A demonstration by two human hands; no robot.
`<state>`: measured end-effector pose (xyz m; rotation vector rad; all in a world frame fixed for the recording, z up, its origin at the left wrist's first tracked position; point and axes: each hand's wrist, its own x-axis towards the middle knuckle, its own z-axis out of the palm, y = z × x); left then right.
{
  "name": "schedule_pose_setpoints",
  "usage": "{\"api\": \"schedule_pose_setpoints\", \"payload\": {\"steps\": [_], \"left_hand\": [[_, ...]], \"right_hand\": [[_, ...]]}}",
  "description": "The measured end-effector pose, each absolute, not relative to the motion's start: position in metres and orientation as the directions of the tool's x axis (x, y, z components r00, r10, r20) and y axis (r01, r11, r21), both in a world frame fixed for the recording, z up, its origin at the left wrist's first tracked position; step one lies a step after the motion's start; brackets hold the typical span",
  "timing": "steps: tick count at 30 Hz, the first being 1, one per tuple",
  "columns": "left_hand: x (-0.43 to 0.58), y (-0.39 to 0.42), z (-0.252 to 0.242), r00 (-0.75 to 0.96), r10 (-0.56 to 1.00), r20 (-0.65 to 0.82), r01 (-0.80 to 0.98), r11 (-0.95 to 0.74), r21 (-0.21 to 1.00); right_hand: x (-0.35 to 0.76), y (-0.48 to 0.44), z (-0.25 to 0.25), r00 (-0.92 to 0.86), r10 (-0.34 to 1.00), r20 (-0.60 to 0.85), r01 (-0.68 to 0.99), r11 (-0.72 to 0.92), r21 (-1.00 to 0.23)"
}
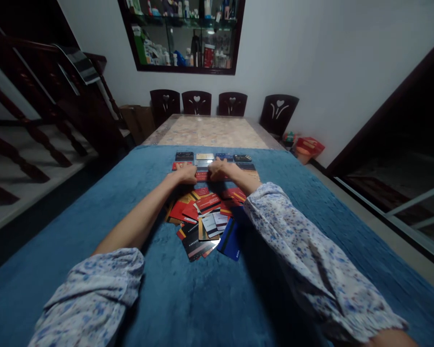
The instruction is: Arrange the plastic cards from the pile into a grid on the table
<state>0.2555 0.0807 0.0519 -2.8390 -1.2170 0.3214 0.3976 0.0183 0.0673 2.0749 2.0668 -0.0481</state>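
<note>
Both my arms reach forward over a blue cloth (94, 202). My left hand (185, 173) and my right hand (219, 169) lie close together, fingers curled down on a card (203, 164) in a row of cards laid side by side. Just beyond that row lies another one, with a dark card (184, 155), a pale card (204, 156) and a further dark card (242, 158). Below my wrists a loose heap of red, black, white and blue cards (206, 217) is spread on the cloth. Whether either hand grips a card is hidden by the fingers.
The blue cloth covers the near part of a long marble-topped table (210, 130). Several dark chairs (196, 102) stand at its far end under a glass wall cabinet (184, 33). A wooden staircase (39, 96) rises at left. A red bag (308, 145) sits on the floor at right.
</note>
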Motion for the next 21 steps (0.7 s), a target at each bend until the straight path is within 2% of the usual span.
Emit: {"api": "schedule_pose_setpoints", "payload": {"steps": [13, 17, 21], "left_hand": [[0.247, 0.078, 0.053, 0.727, 0.681, -0.083, 0.674, -0.732, -0.1], [0.243, 0.068, 0.056, 0.744, 0.666, -0.059, 0.66, -0.746, -0.088], [0.237, 0.058, 0.057, 0.75, 0.661, -0.015, 0.659, -0.749, -0.064]], "right_hand": [[0.401, 0.006, 0.078, -0.068, 0.985, -0.16, 0.98, 0.096, 0.172], [0.407, -0.01, 0.088, -0.126, 0.987, -0.1, 0.974, 0.142, 0.175], [0.416, -0.029, 0.094, -0.152, 0.988, 0.029, 0.98, 0.147, 0.137]]}}
